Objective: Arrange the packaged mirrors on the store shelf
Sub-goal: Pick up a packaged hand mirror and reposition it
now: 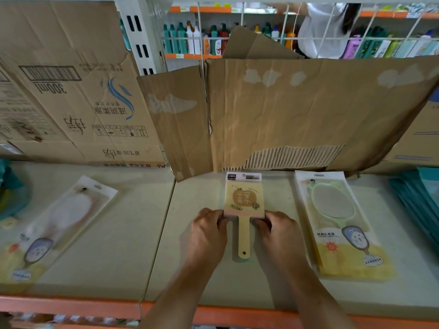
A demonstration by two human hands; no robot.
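Two hands reach in from the bottom of the frame: left hand [209, 227] and right hand [275, 227] pinch the yellow mirror [244, 205] flat on the shelf [202, 276], mid-frame. Its handle points toward the camera. The green mirror [337, 222] looks placed; the pink mirror [61, 224], lower left, lies crooked.

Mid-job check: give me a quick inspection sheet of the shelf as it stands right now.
Surface: beige shelf with orange front edge, mostly bare.
Job's things: yellow paddle mirror flat at centre; green mirror pack flat to its right; pink mirror pack lying angled at left.
Clutter: torn cardboard sheet leaning at the back; teal packets at far right.
Grippers: left hand and right hand pinch the paddle mirror's lower corners.
Cables: nothing seen.
Surroundings: bottles on the aisle behind; a person stands there.
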